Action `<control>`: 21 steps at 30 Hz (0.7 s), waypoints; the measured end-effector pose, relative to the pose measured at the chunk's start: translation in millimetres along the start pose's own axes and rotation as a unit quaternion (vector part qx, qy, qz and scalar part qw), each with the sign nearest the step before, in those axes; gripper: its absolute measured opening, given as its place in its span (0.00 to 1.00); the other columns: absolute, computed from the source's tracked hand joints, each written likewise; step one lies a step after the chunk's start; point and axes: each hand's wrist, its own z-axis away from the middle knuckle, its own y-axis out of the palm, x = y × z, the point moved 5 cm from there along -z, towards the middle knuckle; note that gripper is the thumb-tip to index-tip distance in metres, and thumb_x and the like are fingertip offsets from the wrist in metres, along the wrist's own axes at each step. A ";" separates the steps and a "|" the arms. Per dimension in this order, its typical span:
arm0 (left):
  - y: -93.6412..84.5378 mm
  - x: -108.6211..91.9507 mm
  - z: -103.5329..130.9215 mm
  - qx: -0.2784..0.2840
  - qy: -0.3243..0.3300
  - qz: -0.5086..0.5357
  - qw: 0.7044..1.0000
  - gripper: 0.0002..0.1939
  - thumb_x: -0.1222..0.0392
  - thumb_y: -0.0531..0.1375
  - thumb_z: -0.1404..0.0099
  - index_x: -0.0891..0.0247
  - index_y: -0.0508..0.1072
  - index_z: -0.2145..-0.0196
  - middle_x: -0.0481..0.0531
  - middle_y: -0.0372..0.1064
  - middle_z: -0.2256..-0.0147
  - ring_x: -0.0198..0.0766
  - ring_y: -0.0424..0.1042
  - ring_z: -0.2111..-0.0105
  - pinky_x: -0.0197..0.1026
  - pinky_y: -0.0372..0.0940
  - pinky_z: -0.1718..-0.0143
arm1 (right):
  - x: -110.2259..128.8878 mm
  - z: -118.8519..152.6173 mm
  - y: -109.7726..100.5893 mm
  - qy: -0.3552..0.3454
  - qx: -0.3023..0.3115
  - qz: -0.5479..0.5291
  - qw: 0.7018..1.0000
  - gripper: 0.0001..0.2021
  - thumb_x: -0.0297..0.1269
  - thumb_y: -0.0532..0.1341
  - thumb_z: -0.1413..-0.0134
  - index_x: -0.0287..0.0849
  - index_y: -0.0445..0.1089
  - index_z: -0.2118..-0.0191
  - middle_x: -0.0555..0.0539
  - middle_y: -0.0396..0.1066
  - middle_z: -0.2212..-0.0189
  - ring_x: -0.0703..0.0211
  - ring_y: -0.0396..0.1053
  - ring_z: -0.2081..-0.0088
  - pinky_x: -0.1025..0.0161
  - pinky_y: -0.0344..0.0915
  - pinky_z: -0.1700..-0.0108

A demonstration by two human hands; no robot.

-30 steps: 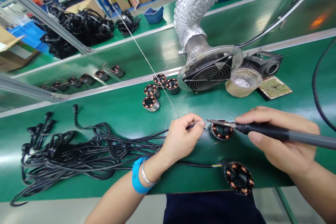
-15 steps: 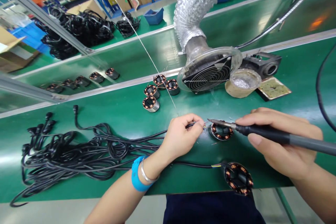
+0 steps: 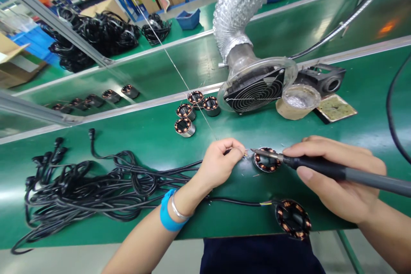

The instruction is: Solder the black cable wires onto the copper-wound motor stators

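My left hand [image 3: 221, 160] is closed in a pinch on the end of a black cable [image 3: 192, 165], whose thin coloured wires poke out past the fingertips. My right hand [image 3: 337, 175] grips a soldering iron [image 3: 321, 168] like a pen, its tip pointing left, close to those wires. Whether tip and wires touch, I cannot tell. Just beneath the iron's metal shaft sits a copper-wound motor stator [image 3: 267, 165]. Nearer me, at the table edge, a second stator [image 3: 293, 219] lies tilted, with a cable's coloured wires running to it.
A heap of black cables [image 3: 105, 184] covers the left of the green table. Several stators [image 3: 184, 126] stand by the back rail. Behind my hands is a fume extractor fan [image 3: 257, 92], beside a round tub [image 3: 297, 102] and a sponge tray [image 3: 335, 108]. A thin strand [image 3: 180, 75] hangs down diagonally.
My right hand and the soldering iron have shifted slightly left and down. The left hand has moved a little left, still pinching the cable end. The stator under the iron sits slightly further left.
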 end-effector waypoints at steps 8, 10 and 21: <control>-2.0 2.0 3.6 -0.010 0.000 -0.030 0.999 0.10 0.56 0.59 0.41 0.63 0.71 0.75 0.41 0.56 0.81 0.29 0.54 0.79 0.34 0.54 0.74 | 3.8 -0.6 3.8 -0.008 0.013 0.007 1.000 0.12 0.28 0.59 0.43 0.51 0.72 0.56 0.51 0.74 0.72 0.56 0.70 0.76 0.57 0.63 0.78; -2.0 2.3 3.5 -0.012 0.000 -0.020 1.000 0.10 0.55 0.59 0.41 0.63 0.71 0.75 0.41 0.56 0.82 0.29 0.54 0.79 0.34 0.53 0.75 | 5.0 -1.7 4.1 -0.018 0.010 0.011 1.000 0.12 0.28 0.59 0.43 0.50 0.72 0.56 0.51 0.74 0.71 0.56 0.70 0.75 0.57 0.63 0.78; -2.0 2.0 -0.9 -0.014 -0.002 0.007 1.000 0.09 0.55 0.58 0.45 0.63 0.71 0.76 0.42 0.58 0.81 0.29 0.55 0.79 0.34 0.52 0.76 | 11.3 -2.4 7.2 -0.014 -0.004 0.032 0.999 0.11 0.29 0.59 0.42 0.52 0.72 0.57 0.51 0.75 0.71 0.55 0.72 0.74 0.57 0.65 0.77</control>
